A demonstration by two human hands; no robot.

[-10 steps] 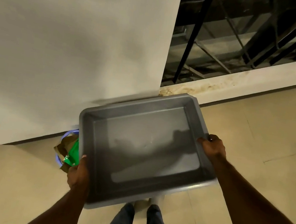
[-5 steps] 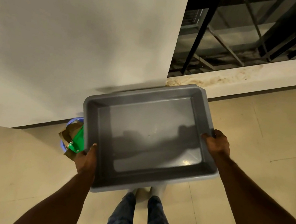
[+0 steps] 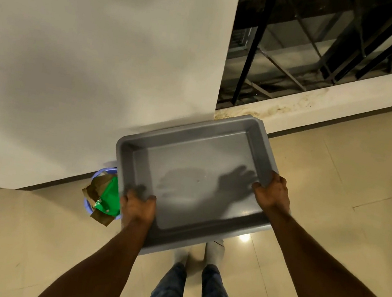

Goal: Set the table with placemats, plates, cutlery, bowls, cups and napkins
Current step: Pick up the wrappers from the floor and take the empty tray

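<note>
I hold a grey rectangular plastic tray (image 3: 199,133) level in front of me, above the floor. Nothing lies inside it; only shadows of hands fall on its bottom. My left hand (image 3: 139,207) grips the near left rim, fingers curled over the edge. My right hand (image 3: 272,192) grips the right rim the same way. No placemats, plates, cutlery, bowls, cups or napkins are in view.
A white wall (image 3: 89,56) stands right ahead. At its foot sits a small blue bin (image 3: 95,176) holding green and brown wrappers (image 3: 106,196). Black railing bars (image 3: 254,42) rise beyond a white kerb at the right. Beige floor tiles (image 3: 350,184) spread around my feet.
The tray has tilted and turned slightly in my grip. My left hand has shifted further onto the near left rim; the view has swung a little to the left.
</note>
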